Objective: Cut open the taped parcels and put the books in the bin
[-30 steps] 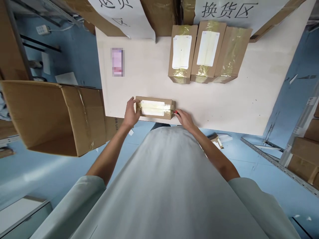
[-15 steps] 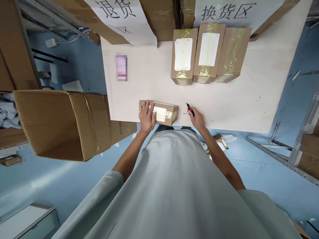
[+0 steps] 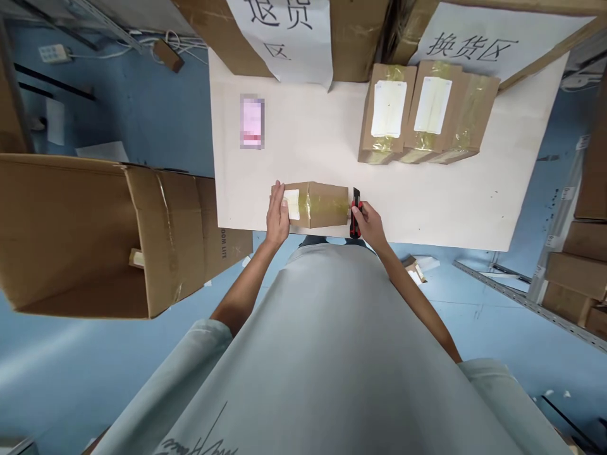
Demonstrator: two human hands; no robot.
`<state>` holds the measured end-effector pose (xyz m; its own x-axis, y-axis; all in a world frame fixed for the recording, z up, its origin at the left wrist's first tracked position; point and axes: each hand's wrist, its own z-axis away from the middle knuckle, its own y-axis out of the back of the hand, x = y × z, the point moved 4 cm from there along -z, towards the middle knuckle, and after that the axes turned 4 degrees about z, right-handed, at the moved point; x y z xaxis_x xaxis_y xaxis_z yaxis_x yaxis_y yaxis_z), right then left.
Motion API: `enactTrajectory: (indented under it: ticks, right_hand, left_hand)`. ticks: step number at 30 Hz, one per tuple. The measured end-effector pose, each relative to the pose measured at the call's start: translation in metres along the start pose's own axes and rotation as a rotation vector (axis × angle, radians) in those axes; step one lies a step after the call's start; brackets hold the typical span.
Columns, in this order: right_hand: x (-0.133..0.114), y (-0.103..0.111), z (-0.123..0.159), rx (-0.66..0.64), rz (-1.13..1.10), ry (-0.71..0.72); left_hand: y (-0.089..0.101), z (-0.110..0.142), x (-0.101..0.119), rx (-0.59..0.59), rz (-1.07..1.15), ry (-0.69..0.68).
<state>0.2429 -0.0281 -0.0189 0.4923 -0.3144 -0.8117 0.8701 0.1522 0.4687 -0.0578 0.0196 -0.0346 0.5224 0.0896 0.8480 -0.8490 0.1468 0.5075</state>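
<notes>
A small taped cardboard box (image 3: 327,205) lies near the front edge of the table, showing two faces that meet at a ridge, one with a white label. At its left end is my left hand (image 3: 278,215), fingers stretched along that end and thumb over the label, holding it. My right hand (image 3: 370,224) grips a red and black utility knife (image 3: 355,221) beside the box's right end. Its tip points away from me; whether it touches the box I cannot tell.
Three taped boxes (image 3: 429,114) stand at the back right, below a larger carton with a paper sign (image 3: 493,38). Another sign (image 3: 289,38) hangs at the back left, near a blurred pink item (image 3: 252,122). A big open carton (image 3: 165,246) stands left of the table.
The box has been turned so that different faces show. The knife has moved left to the box's right end and now stands more upright in view. My view has shifted.
</notes>
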Motion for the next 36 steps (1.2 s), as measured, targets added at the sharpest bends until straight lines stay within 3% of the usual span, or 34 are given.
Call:
enactTrajectory:
  ticks: [4,9,13,17,21,25,30,36]
  right_hand:
    - [-0.04,-0.001,0.009,0.13,-0.012,-0.054]
    - [-0.08,0.008,0.023,0.228,0.207,-0.089]
    - [-0.098,0.008,0.031,0.244,0.424,-0.105]
    - [-0.102,0.001,0.038,0.274,0.506,-0.131]
    - [-0.116,-0.001,0.052,0.353,0.585,-0.173]
    - [-0.139,-0.018,0.067,0.219,0.541,-0.256]
    - [-0.162,-0.063,0.06,0.005,0.47,-0.197]
    - [-0.162,-0.087,0.045,-0.012,0.612,-0.221]
  left_hand:
    - [0.007,0.0,-0.007,-0.043,0.096,0.027]
    - [-0.009,0.001,-0.022,-0.163,0.219,0.033]
    - [-0.017,-0.003,-0.025,-0.282,0.292,0.008]
    - [0.009,-0.025,0.001,-0.222,0.338,-0.023]
    - [0.03,-0.057,0.039,-0.361,0.352,-0.104]
    - [0.033,-0.08,0.05,-0.473,0.369,-0.116]
    - [0.031,-0.088,0.043,-0.537,0.395,-0.115]
    - [0.032,-0.086,0.042,-0.557,0.409,-0.09]
